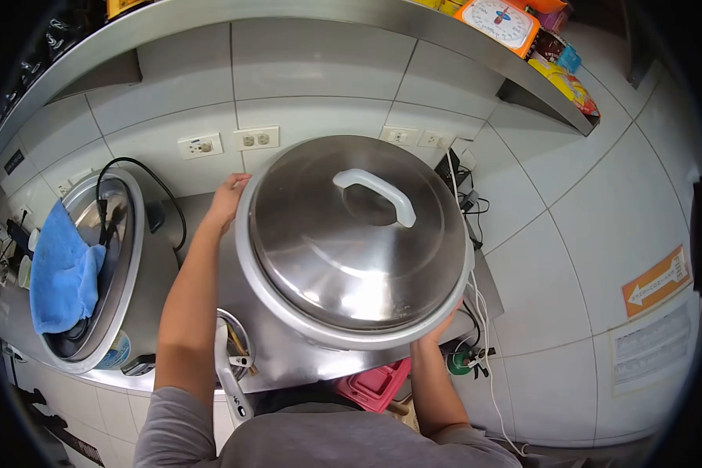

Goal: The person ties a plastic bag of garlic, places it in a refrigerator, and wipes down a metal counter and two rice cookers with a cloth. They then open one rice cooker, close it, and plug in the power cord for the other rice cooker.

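A large round metal pot [242, 253] with a domed steel lid [320, 249] fills the middle of the head view. The lid sits on the rim and has a pale grey handle [376, 195]. At the pot's far left side is my left hand [230, 196], its fingers curled against the wall and partly hidden behind it. My right hand [438, 331] holds the lower right side from below the rim, with most of its fingers out of sight. The steel counter [288, 363] lies beneath the pot.
A second large pot [136, 273] with a blue cloth [66, 273] and a black cord stands at left. A small metal container with utensils [234, 343] sits near my left forearm. Cables hang at right. Above is a shelf [327, 23] with an orange scale [501, 22].
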Demonstrator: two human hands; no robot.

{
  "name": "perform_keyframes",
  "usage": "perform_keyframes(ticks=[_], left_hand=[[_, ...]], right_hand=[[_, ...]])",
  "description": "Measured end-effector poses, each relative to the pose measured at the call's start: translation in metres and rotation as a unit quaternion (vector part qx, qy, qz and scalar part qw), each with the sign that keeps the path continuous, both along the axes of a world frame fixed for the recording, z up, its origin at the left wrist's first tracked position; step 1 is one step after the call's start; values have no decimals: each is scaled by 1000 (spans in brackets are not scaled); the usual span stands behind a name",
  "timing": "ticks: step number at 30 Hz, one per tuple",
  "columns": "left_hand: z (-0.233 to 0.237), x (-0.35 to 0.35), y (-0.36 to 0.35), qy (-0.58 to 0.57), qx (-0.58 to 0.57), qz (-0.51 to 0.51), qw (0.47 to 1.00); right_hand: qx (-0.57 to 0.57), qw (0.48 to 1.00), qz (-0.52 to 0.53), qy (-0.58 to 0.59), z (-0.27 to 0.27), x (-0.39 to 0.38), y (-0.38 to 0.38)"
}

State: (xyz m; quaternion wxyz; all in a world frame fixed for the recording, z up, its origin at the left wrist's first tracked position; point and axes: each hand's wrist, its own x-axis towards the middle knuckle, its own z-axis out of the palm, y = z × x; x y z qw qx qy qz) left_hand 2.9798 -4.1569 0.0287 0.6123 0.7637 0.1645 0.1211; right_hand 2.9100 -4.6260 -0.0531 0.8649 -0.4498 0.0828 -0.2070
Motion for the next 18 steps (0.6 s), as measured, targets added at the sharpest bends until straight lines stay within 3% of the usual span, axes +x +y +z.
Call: perform_keyframes(ticks=[2,4,6,8,9,11,12,13,14,15,16,17,18], left_hand=[[1,-26,-2,0,-65,15,998],[-9,-51,4,-22,43,39,998],[2,-80,1,-6,-5,68,998],[6,-98,7,-21,-50,85,995],[2,-102,18,-26,-38,92,995],[3,-112,36,-24,34,97,994],[8,-123,39,-21,193,108,975],[54,-142,19,98,318,114,936],[50,-157,35,58,408,101,905],[83,-176,13,15,444,129,886],[106,-189,-10,-65,360,169,915],[126,-203,-23,-77,377,168,908],[138,-213,-37,-94,304,155,935]], right_hand=[[118,987,103,-17,-23,7,-19],[73,994,83,-15,5,3,-6],[35,998,60,-12,18,8,9],[117,985,127,-27,19,16,17],[256,944,208,6,20,21,19],[145,978,147,-18,22,33,45],[148,980,135,-17,22,35,53],[90,987,133,-17,21,38,61],[33,991,131,-16,21,43,71],[26,990,139,-20,18,47,80],[17,989,149,-20,15,48,89],[6,990,133,-38,19,44,102],[60,986,154,-35,22,43,109]])
